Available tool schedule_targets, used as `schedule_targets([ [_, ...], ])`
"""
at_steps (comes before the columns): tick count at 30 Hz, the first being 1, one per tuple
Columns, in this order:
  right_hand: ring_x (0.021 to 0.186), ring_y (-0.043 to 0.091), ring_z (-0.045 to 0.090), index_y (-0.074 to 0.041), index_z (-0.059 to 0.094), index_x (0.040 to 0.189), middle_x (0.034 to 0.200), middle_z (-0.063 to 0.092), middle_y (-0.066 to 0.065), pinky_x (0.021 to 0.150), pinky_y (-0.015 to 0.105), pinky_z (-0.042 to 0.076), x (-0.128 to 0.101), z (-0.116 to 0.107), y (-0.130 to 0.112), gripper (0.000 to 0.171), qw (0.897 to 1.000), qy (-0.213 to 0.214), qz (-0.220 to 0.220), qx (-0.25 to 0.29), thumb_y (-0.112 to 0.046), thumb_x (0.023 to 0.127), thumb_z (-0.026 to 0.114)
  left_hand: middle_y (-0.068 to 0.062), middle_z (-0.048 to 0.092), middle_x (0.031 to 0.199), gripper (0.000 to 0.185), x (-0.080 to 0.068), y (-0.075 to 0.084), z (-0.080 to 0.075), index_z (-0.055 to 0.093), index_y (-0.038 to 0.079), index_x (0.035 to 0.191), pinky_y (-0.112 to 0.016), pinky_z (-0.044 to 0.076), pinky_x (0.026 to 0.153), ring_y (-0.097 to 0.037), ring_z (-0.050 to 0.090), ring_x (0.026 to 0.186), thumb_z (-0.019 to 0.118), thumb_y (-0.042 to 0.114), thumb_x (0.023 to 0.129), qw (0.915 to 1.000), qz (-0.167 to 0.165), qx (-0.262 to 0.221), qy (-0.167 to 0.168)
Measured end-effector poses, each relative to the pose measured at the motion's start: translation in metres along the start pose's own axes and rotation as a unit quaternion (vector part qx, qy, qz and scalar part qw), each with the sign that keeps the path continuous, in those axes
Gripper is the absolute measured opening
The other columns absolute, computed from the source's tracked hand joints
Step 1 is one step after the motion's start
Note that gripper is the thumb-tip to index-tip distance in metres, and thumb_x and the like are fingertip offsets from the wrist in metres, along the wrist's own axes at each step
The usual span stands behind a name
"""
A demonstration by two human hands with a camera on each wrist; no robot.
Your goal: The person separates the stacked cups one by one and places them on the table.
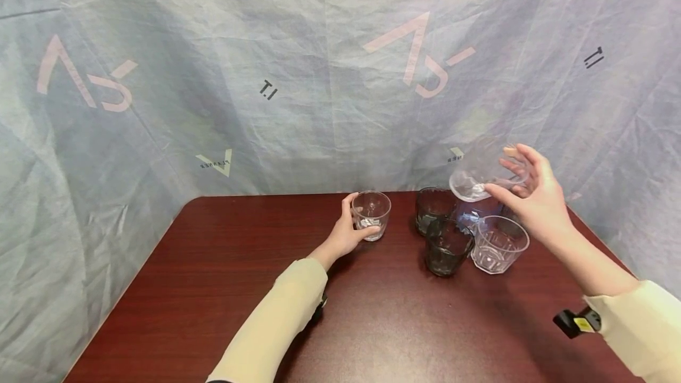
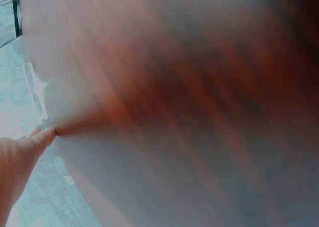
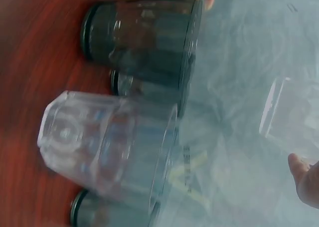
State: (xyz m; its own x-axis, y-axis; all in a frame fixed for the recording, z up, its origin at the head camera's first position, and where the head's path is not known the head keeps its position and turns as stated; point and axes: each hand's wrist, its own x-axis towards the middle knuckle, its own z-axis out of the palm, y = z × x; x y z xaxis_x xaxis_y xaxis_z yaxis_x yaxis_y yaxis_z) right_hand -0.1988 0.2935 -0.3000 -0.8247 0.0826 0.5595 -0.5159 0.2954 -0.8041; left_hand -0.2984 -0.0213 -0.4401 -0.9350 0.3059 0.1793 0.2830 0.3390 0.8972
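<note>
From the head view, right of centre, our right hand (image 1: 532,191) holds a clear glass (image 1: 481,170) aloft, fingers curled round it; it is tipped, base toward the lower left, above the cluster of glasses (image 1: 463,232). At frame centre our left hand (image 1: 348,232) wraps a small clear glass (image 1: 370,215) standing upright on the table (image 1: 213,276).

The left wrist view is blurred; only a fingertip (image 2: 47,135) against the glass edge (image 2: 35,90) shows.

In the right wrist view, the lifted glass sits at the right edge, well apart from the cluster at left.
</note>
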Motion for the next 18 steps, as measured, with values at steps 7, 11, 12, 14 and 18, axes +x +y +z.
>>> schedule_targets([
  [7,0.112,-0.004,0.054,-0.018,0.034,0.142,0.135,0.048,-0.007,0.083,0.009,0.04,-0.019,-0.04,0.004,0.076,0.999,0.037,0.01,0.02,0.018,0.082,0.065,-0.024,0.043,0.137,0.089,0.0,-0.001,0.0,0.012,0.018,0.15,-0.05,0.042,0.097,-0.034,0.047,0.124,0.076,0.022,0.087,1.0,0.002,0.0,-0.002],
  [11,0.11,-0.009,0.052,-0.019,0.032,0.145,0.135,0.047,-0.01,0.081,0.006,0.038,-0.029,-0.064,0.009,0.079,0.995,0.063,0.017,-0.076,0.016,0.082,0.066,-0.024,0.043,0.137,0.088,0.0,-0.001,0.001,0.012,0.02,0.149,-0.049,0.042,0.097,-0.033,0.047,0.124,0.075,0.023,0.088,1.0,0.002,0.002,-0.003],
  [12,0.11,-0.01,0.051,-0.019,0.031,0.146,0.134,0.046,-0.011,0.081,0.005,0.038,-0.031,-0.07,0.01,0.08,0.992,0.07,0.018,-0.1,0.015,0.082,0.067,-0.024,0.043,0.137,0.088,0.0,-0.001,0.001,0.013,0.021,0.149,-0.049,0.042,0.097,-0.033,0.047,0.124,0.075,0.023,0.088,1.0,0.003,0.002,-0.003],
  [14,0.11,-0.012,0.05,-0.019,0.031,0.146,0.133,0.046,-0.014,0.08,0.004,0.037,-0.036,-0.08,0.012,0.082,0.987,0.086,0.017,-0.135,0.015,0.081,0.067,-0.025,0.043,0.137,0.088,0.0,-0.001,0.001,0.013,0.02,0.149,-0.049,0.042,0.097,-0.032,0.047,0.124,0.075,0.022,0.087,1.0,0.005,0.002,-0.002],
  [18,0.116,-0.01,0.046,-0.017,0.028,0.148,0.135,0.042,-0.016,0.097,0.009,0.029,-0.047,-0.098,0.016,0.082,0.98,0.098,0.031,-0.17,0.012,0.083,0.068,-0.025,0.043,0.137,0.088,0.001,0.0,0.0,0.013,0.021,0.149,-0.048,0.042,0.097,-0.031,0.047,0.125,0.076,0.021,0.087,1.0,0.004,0.001,0.0],
])
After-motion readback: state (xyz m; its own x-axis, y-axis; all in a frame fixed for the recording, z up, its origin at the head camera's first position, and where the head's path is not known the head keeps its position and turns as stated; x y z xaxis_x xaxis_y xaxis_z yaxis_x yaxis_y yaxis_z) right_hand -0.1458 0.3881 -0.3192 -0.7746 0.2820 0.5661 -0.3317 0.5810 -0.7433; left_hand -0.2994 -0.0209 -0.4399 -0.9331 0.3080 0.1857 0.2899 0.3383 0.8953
